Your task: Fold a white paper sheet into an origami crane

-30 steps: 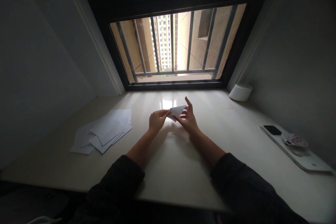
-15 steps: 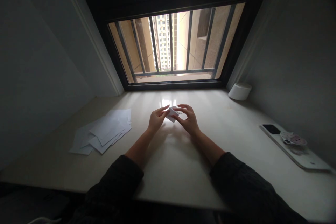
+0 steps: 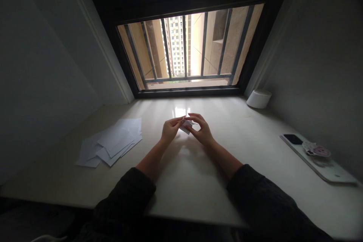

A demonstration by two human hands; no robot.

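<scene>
A small folded piece of white paper [image 3: 185,127] is held between both hands, over the middle of the pale sill. My left hand [image 3: 170,128] pinches its left side between thumb and fingers. My right hand [image 3: 202,129] grips the right side, with the thumb below and the curved fingers above. One thin flap sticks out to the right under the right fingers, and another point rises above the hands. The fingers hide part of the folds.
Loose white sheets [image 3: 117,140] lie overlapping at the left. On the right a phone [image 3: 326,166] lies with a round cartoon grip on its back. A white rounded object [image 3: 259,99] stands in the far right corner, near the barred window [image 3: 187,92].
My fingers have shifted on the paper and closed in over its top edge. A flap now stands up above them, and the paper's visible shape has changed.
</scene>
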